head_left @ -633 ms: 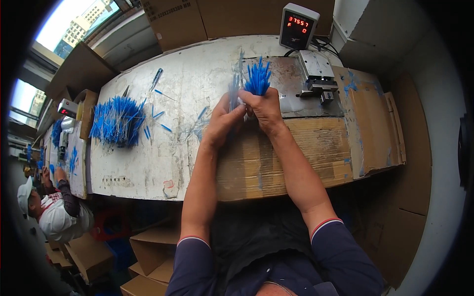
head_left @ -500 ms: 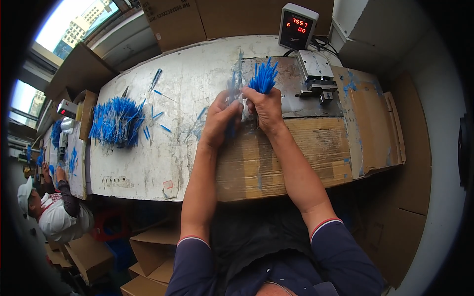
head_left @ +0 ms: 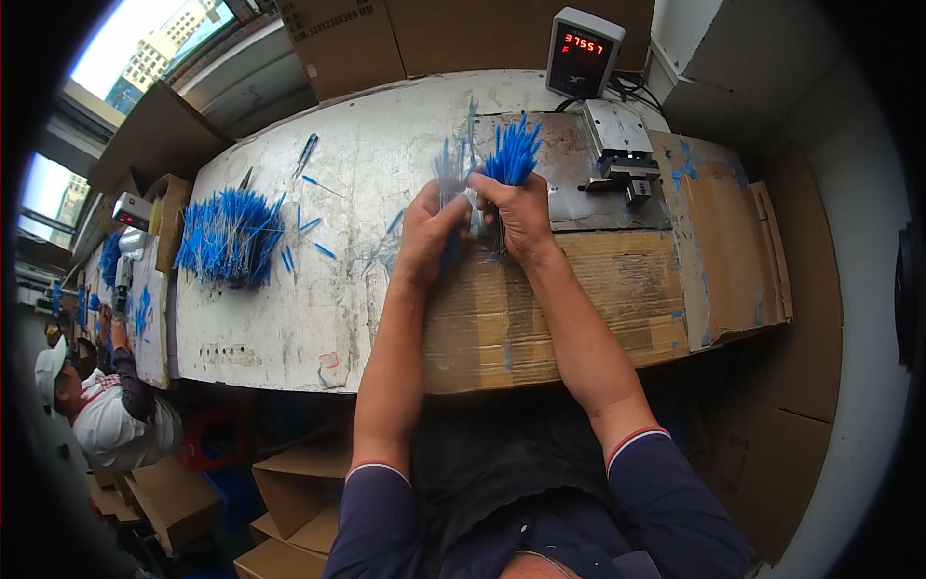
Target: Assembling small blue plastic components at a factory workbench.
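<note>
A tight bundle of thin blue-ended sticks [head_left: 514,152] stands up out of my right hand [head_left: 521,214], whose fingers are wrapped round it. Close beside it, my left hand [head_left: 424,234] is closed on several more thin sticks [head_left: 448,164] with blue and clear parts. Motion smears these, and their exact number cannot be made out. The two hands almost touch at the thumbs, above the brown cardboard sheet [head_left: 482,333]. To the left, a large upright pile of the same blue-ended sticks [head_left: 230,239] rests on the white worktable [head_left: 318,280].
Loose blue pieces [head_left: 325,251] and a pen-like tool [head_left: 306,154] lie on the table. At the back right are a small metal fixture [head_left: 622,154] and a display box [head_left: 584,53] with red digits. A co-worker [head_left: 116,415] sits at a neighbouring table on the far left.
The red figures on the display differ. The sticks at my left hand have shifted slightly, while both hands stay in nearly the same place.
</note>
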{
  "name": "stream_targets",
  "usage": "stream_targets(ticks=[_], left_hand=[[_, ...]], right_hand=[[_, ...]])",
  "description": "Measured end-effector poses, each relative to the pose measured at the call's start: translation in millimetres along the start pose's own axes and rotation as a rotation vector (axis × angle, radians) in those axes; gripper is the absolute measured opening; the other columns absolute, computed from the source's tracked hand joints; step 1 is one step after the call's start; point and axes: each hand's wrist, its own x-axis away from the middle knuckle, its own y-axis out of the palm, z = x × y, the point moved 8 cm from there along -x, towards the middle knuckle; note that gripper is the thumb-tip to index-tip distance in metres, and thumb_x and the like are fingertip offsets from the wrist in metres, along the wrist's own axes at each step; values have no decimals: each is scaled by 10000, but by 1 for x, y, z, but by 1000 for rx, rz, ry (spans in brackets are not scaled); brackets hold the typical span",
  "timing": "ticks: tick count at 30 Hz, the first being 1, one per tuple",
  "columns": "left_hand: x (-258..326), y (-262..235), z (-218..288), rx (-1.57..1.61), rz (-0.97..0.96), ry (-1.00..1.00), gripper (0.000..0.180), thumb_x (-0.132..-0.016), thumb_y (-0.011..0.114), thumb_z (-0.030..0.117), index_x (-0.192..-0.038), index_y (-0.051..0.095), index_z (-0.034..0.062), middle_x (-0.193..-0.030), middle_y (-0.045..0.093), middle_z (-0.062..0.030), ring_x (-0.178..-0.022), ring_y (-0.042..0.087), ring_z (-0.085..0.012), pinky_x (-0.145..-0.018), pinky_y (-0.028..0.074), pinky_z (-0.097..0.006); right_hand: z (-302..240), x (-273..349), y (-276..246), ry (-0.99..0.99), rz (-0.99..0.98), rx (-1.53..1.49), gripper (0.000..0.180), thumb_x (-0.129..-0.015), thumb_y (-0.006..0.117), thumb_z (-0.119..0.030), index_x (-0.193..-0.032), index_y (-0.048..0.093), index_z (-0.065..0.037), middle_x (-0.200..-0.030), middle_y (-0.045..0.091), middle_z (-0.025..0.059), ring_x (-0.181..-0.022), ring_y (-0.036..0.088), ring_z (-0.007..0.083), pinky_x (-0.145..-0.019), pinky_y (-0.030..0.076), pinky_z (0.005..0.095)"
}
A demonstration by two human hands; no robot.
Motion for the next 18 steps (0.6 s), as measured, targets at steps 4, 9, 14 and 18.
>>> stream_targets(ticks=[4, 9, 14, 18], left_hand=[[-1, 2, -1, -35, -25, 16, 217, -991, 668, 156, -1171, 571, 82, -825, 644, -3, -619, 588, -87, -558, 486, -223], [-2, -1, -4, 1, -12, -28, 223, -987, 666, 139, -1181, 572, 81, -827, 643, -2, -620, 589, -86, -559, 485, -219], [1, 5, -3, -67, -44, -30, 216, -985, 661, 124, -1179, 575, 84, -823, 636, 2, -615, 576, -77, -553, 472, -215], [2, 8, -2, -61, -53, -46, 202, -985, 663, 133, -1161, 574, 86, -822, 634, 2, -607, 564, -73, -545, 454, -207]], right_hand=[[-1, 0, 2, -18, -40, 28, 90, -853, 782, -101, -877, 712, -49, -666, 636, -4, -535, 570, 64, -442, 403, 216], [-3, 1, 2, 17, -23, 9, 86, -849, 787, -96, -863, 714, -54, -672, 633, -13, -535, 559, 55, -443, 394, 218], [-8, 1, 1, -53, -14, 67, 74, -847, 782, -92, -838, 718, -55, -674, 629, -20, -529, 540, 55, -455, 392, 224], [-16, -3, -14, -111, 126, -24, 55, -852, 749, -82, -827, 712, -49, -700, 657, 10, -563, 570, 70, -480, 406, 225]])
